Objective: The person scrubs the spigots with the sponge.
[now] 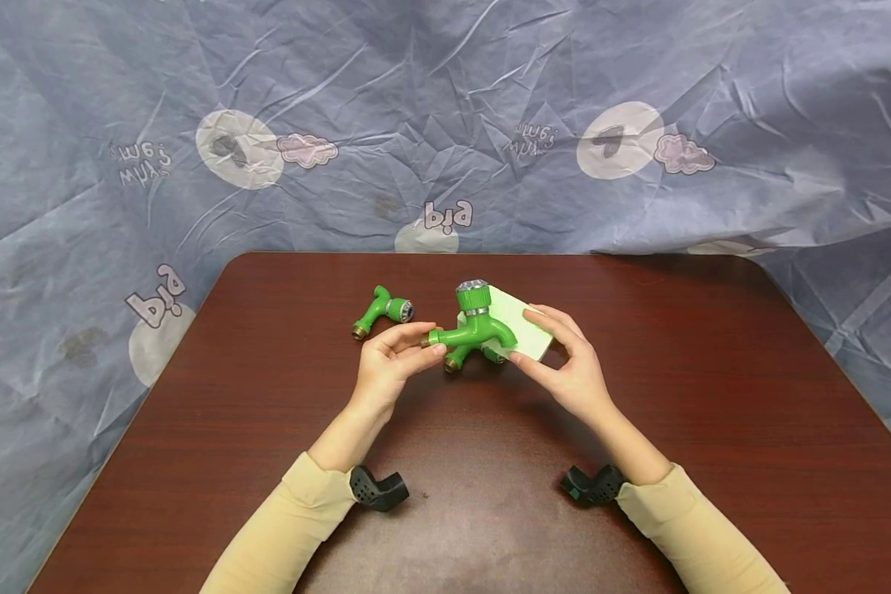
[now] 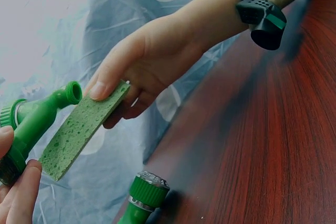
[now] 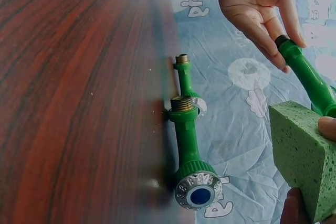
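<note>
My left hand pinches the threaded inlet end of a green water tap between thumb and fingers, holding it raised over the table. The tap's ribbed green knob with a silvery cap points up in the head view, and its curved spout is toward my right hand. That hand grips a light green porous sponge by its edges, thumb on one side and fingers on the other. The sponge is right beside the spout mouth in the left wrist view. In the head view it stands partly behind the tap.
Two more green taps lie on the brown table: one tap at the back left, another tap under the held one and partly hidden by it. A wrinkled blue printed cloth hangs behind the table. Black devices sit on both wrists.
</note>
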Demonstrator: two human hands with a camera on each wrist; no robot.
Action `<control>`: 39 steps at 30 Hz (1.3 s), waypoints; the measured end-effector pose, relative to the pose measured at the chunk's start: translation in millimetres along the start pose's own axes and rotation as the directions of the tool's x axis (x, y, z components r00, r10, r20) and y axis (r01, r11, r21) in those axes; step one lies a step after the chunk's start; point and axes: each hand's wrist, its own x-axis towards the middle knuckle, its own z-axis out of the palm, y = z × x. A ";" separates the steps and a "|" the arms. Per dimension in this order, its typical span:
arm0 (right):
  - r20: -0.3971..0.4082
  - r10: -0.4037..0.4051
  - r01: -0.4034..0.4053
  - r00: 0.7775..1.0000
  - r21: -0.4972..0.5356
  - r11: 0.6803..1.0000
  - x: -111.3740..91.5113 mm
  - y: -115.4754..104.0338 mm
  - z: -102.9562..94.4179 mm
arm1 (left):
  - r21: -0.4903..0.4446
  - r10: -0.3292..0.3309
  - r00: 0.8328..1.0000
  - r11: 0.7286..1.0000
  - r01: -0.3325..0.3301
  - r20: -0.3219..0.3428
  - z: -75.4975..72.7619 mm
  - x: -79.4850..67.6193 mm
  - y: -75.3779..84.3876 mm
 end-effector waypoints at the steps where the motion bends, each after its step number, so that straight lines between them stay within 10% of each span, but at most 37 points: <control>1: -0.003 0.000 0.000 1.000 0.000 1.000 0.1 -0.1 -0.2 | -0.005 0.004 1.000 1.000 -0.004 -0.004 -0.1 0.1 0.2; 24: -0.112 0.044 -0.042 0.993 0.020 0.999 6.9 -2.1 -13.4 | 0.059 0.064 0.993 0.997 -0.058 -0.097 -2.2 2.7 3.2; 39: -0.188 -0.049 0.106 0.981 0.307 0.946 7.7 21.6 -15.4 | 0.287 0.023 0.997 0.958 0.001 -0.080 -1.9 2.0 -2.3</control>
